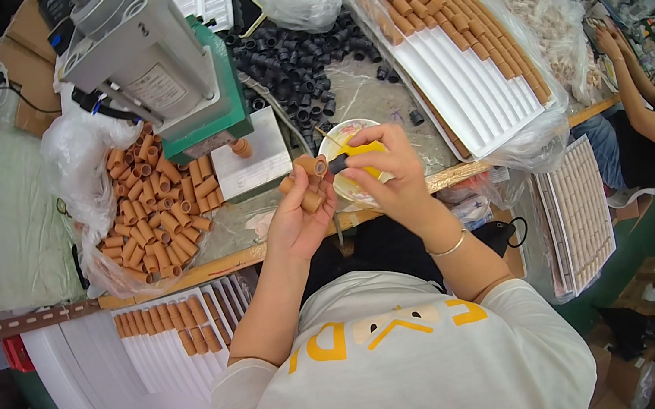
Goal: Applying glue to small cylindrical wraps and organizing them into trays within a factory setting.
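My left hand [301, 219] is closed around several short brown tubes [311, 201], and the open end of one faces right. Between the fingertips of my right hand [393, 171] is a small black cylindrical fitting [337, 164], right at that tube's mouth; whether it has entered cannot be made out. Just behind and partly under my right hand stands a white bowl [352, 125] of yellow liquid with a thin stick [328, 135] leaning in it. One brown tube [241, 148] is under the head of a green and grey press [176, 91], left of the bowl.
A heap of brown tubes [157, 208] fills a plastic bag at left. Black fittings [295, 70] lie loose behind the bowl. At right, a white ribbed tray [465, 92] holds rows of tubes. Another ribbed tray [162, 356] is low at left. Another person [640, 88] works at far right.
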Available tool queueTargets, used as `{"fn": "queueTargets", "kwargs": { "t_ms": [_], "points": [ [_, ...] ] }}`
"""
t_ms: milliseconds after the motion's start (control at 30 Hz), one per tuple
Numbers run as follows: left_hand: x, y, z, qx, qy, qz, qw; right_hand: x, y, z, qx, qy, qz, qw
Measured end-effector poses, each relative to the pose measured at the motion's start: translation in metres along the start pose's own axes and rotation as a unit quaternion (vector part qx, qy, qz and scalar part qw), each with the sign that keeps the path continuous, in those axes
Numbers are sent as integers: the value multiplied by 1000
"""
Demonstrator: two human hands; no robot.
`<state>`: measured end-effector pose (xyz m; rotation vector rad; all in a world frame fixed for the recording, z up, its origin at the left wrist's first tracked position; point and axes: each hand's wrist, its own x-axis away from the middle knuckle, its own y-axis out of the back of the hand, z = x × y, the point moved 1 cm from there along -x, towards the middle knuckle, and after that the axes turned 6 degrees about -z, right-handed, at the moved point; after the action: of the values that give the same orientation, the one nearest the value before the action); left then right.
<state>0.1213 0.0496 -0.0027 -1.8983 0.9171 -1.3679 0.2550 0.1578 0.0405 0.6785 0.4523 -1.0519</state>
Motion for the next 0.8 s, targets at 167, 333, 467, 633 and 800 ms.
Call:
{"fn": "queueTargets", "kwargs": {
  "t_ms": [167,333,467,633,800],
  "points": [
    [-13,-1,11,12,-16,-15,1000,-7,-9,-3,113,93,16,989],
    [-13,2,-2,33,-31,-45,998,-78,40,-61,60,17,-53,997],
    [-5,15,-15,-6,-79,-31,996,-138,115,-170,521,-141,-223,812],
    [-2,15,-18,-86,-162,-41,982,-136,141,-227,641,-137,-96,749],
    [8,8,-28,-229,-351,-39,907,-125,110,-142,420,-79,-33,903]
  ]
}}
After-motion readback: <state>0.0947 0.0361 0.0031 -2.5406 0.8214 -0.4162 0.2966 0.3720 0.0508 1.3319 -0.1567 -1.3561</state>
